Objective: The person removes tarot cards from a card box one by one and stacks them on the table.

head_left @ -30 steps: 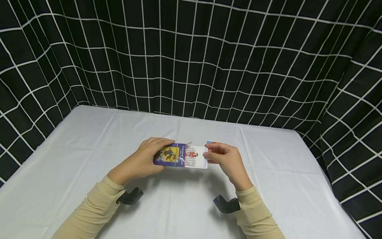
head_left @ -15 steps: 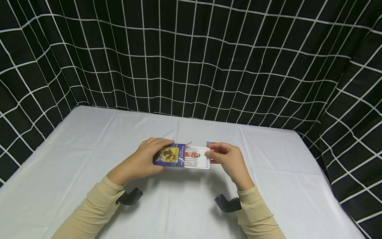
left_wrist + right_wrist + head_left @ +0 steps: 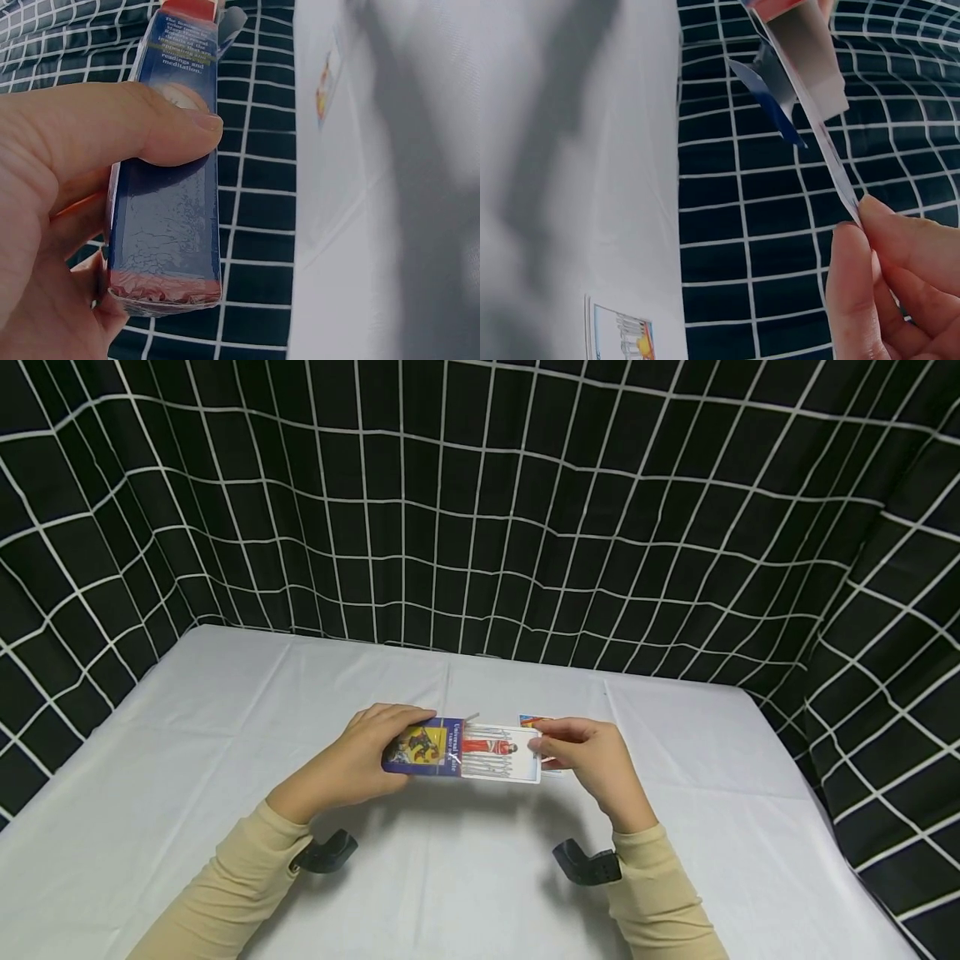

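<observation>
My left hand (image 3: 348, 768) grips a blue tarot card box (image 3: 420, 747) above the table, its yellow picture facing up. In the left wrist view the thumb presses along the narrow side of the box (image 3: 169, 225). A tarot card (image 3: 491, 756) with a red-clad figure among long swords sticks far out of the box's right end. My right hand (image 3: 596, 764) pinches that card's outer edge between thumb and fingers. The right wrist view shows the card (image 3: 829, 154) edge-on, leaving the box's mouth beside a raised blue flap (image 3: 769, 97).
Another picture card (image 3: 527, 721) lies on the white tablecloth (image 3: 450, 877), partly hidden behind the right hand. Black curtain (image 3: 480, 527) with white grid lines rises behind the table and on both sides. Dark curved mounts (image 3: 588, 864) jut inward from both wrists.
My right hand has moved to the right, drawing the card further out of the box. The left hand and box have shifted only slightly left.
</observation>
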Demonstrator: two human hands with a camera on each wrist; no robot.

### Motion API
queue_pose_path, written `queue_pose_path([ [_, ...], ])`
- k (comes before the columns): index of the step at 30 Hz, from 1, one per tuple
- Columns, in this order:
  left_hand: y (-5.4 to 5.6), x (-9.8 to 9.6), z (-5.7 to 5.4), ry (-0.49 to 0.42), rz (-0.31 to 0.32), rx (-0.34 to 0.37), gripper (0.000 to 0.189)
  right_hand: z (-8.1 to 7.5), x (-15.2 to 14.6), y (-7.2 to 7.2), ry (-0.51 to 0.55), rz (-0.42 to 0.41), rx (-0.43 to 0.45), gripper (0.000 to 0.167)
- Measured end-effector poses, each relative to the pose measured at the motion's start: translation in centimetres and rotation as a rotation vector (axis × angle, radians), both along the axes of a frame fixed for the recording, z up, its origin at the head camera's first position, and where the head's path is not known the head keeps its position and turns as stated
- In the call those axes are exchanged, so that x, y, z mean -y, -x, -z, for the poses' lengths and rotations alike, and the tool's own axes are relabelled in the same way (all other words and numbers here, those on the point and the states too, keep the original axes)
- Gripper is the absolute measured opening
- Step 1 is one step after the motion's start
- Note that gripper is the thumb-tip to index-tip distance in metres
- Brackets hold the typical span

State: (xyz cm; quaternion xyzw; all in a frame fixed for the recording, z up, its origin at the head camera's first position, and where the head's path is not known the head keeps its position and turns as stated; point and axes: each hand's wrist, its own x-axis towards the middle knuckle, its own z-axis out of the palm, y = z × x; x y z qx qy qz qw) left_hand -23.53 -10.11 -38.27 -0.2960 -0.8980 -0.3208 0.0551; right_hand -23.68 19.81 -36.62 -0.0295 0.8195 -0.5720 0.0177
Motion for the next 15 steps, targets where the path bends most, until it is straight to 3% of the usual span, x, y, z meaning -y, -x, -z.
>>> queue_pose_path([
  [15, 0.1, 0.2, 0.1, 0.001, -0.004, 0.001, 0.077, -0.5, -1.3, 0.1, -0.035, -0.03, 0.061, 0.029],
])
